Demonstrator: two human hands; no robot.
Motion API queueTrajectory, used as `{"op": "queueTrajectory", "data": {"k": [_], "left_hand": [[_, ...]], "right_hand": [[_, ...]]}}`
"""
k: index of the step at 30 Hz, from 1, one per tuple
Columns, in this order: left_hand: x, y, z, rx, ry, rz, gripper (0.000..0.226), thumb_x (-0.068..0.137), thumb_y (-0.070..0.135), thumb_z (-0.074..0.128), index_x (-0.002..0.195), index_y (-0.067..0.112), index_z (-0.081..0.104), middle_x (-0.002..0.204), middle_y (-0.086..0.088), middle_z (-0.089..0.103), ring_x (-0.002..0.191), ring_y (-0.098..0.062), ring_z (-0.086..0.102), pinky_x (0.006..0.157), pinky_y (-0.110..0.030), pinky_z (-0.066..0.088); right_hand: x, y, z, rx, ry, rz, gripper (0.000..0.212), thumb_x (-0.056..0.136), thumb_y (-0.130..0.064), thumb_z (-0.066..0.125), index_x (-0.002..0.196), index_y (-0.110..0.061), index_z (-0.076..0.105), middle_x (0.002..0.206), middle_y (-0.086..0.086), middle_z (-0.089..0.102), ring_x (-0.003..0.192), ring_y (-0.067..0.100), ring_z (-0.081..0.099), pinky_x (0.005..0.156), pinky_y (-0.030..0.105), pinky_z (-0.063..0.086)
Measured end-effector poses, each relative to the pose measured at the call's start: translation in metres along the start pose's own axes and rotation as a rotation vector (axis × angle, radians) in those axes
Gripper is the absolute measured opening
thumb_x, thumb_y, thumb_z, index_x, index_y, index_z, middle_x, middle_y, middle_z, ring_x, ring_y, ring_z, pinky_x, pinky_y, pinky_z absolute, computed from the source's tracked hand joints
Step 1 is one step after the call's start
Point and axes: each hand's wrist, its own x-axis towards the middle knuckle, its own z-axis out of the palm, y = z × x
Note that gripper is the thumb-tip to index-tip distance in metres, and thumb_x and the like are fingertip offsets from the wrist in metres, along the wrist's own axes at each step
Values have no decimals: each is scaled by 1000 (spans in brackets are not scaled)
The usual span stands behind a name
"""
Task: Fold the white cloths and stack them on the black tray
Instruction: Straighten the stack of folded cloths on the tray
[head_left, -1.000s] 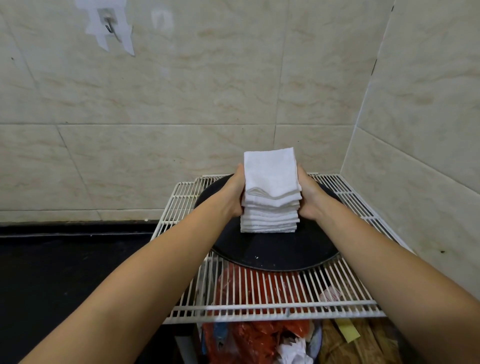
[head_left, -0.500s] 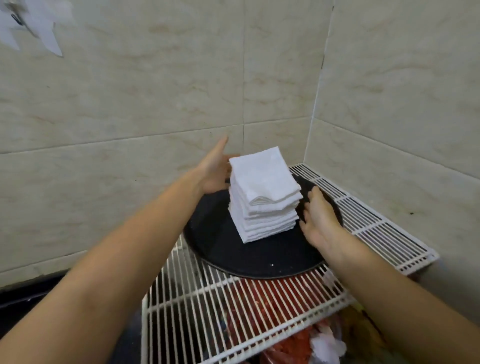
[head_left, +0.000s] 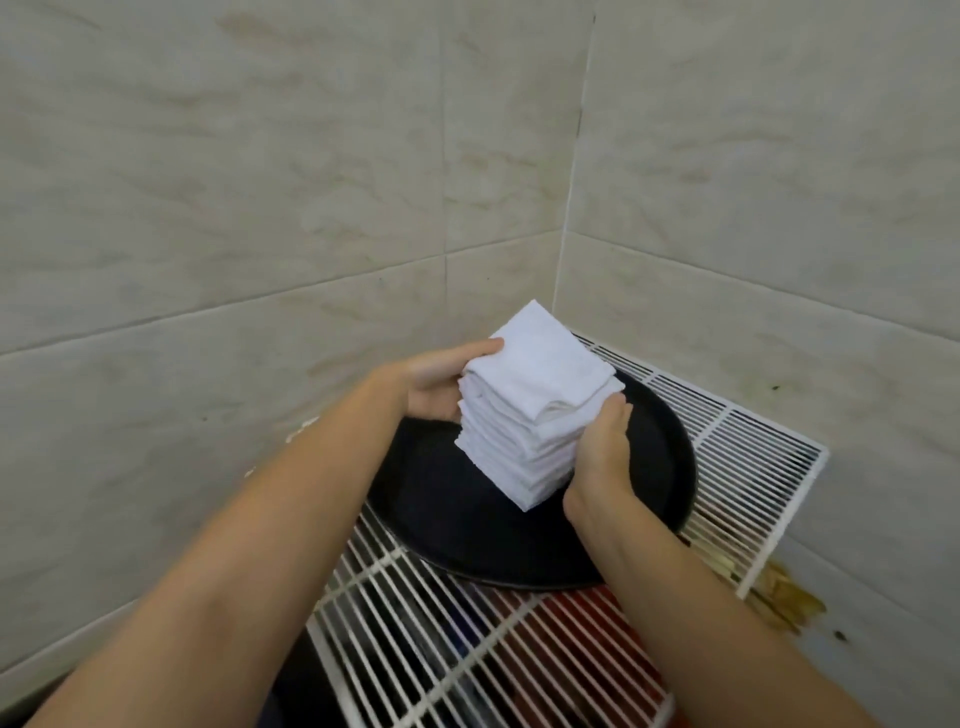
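Stack of cloths squared up on the tray.
At frame centre, I see my left hand (head_left: 434, 384) and right hand (head_left: 602, 457) with flat, released fingers pressing the white cloths (head_left: 535, 410) on the black tray (head_left: 447, 514).

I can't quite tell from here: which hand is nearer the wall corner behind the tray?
The left hand, touching the far side of the cloth stack, toward the corner. The right hand presses the stack's near side.

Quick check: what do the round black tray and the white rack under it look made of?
Round black tray: likely plastic or coated metal; smooth matte surface, thin raised rim. White wire rack: looks like white-coated metal; thin parallel rods inside a frame.
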Motion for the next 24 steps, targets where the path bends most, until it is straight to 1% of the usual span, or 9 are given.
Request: {"op": "queueTrajectory", "data": {"k": [4,5,7,10,14,17,20,22,24], "left_hand": [[4,-12,-6,-89,-84,24,43,96,48,38,111,16,63,108,-2,71,95,-17,68,85,-34,49],[3,-13,-6,-100,-90,33,45,96,50,36,112,17,63,110,-2,70,97,-18,67,86,-34,48],[3,-14,-7,-116,-98,48,49,95,53,35,115,17,62,117,-3,67,105,-20,64,90,-35,47],[5,-13,-10,-124,-128,57,58,93,59,34,126,18,58,131,-6,60,120,-25,56,96,-38,45],[5,-11,-10,-155,-145,56,70,87,70,26,121,18,61,125,-7,63,112,-24,62,91,-39,48],[4,-8,-9,-143,-139,54,78,84,75,18,117,19,62,117,-6,68,104,-22,66,85,-35,53],[9,-5,-8,-184,-75,44,79,85,74,21,120,15,60,124,-10,63,114,-26,59,97,-39,45],[13,-6,-5,-191,-30,19,75,87,72,27,120,13,61,125,-11,62,118,-27,56,99,-40,42],[17,-11,-1,-176,-8,0,64,92,61,33,102,11,72,114,-11,67,108,-26,62,94,-38,44]], "right_hand": [[3,3,22,-11,93,0,74,84,-61,19,151,-32,9,159,-3,17,146,22,16,118,50,14],[3,2,25,-22,110,-4,72,86,-59,16,151,-31,7,159,-3,15,147,23,14,118,51,12],[1,-2,30,-67,139,-46,59,97,-46,12,152,-26,3,161,-1,9,148,24,9,119,52,9],[-2,-12,35,-178,147,-92,51,102,-29,9,152,-16,10,161,4,9,148,25,6,118,52,5],[1,-13,34,-124,148,-45,56,100,-43,8,152,-24,2,161,-2,4,148,22,4,118,54,5],[5,-2,26,-8,135,6,70,87,-60,14,152,-32,9,159,-5,15,147,20,14,119,50,12],[-2,8,20,29,111,12,83,72,-67,16,149,-35,18,157,-6,22,145,17,19,118,47,16],[-9,11,21,28,105,-19,78,78,-64,16,150,-34,18,158,-7,20,146,17,18,118,47,16],[-11,12,21,24,96,-63,67,91,-58,14,152,-31,9,160,-7,11,147,16,11,120,46,11]]}}
